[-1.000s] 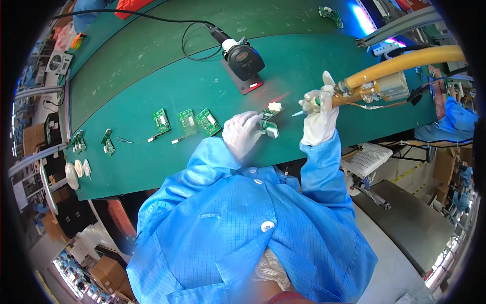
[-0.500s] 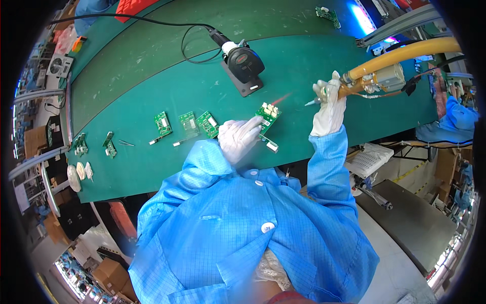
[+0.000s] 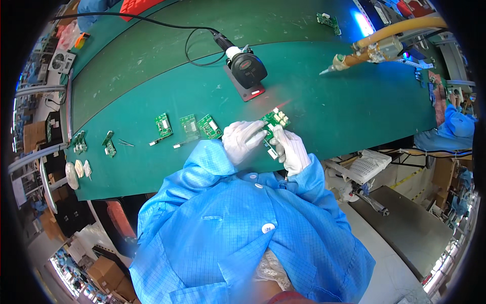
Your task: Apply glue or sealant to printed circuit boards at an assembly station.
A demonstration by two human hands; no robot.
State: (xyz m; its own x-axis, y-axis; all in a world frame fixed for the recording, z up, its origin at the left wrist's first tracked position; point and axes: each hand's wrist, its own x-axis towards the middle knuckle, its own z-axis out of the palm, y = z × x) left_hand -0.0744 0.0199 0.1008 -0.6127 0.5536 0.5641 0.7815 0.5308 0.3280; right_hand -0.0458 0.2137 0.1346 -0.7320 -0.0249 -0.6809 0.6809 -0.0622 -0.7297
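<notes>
A green circuit board [image 3: 276,119] with cream connectors along its far edge is between my two white-gloved hands. My left hand [image 3: 244,141] grips the board's left edge, fingers closed. My right hand [image 3: 291,148] has its thumb and fingers closed on the near right side, partly covering the board. A white-ended connector [image 3: 272,152] sticks out at the board's near end. To the right, apart from both hands, a glue dispenser [image 3: 349,61] with a pale pointed nozzle hangs from a thick yellow hose.
Beyond the board stands a black scanner [image 3: 246,71] on a stand. Left of my left hand lie more circuit boards [image 3: 209,126] and a clear plastic piece [image 3: 189,127]. Farther left are tweezers [image 3: 126,143] and small pale pads [image 3: 79,168]. Another board [image 3: 329,23] lies far right on the green mat.
My right hand has let go of the glue dispenser and come down left onto the circuit board. The dispenser has swung up and away. The board has shifted slightly right.
</notes>
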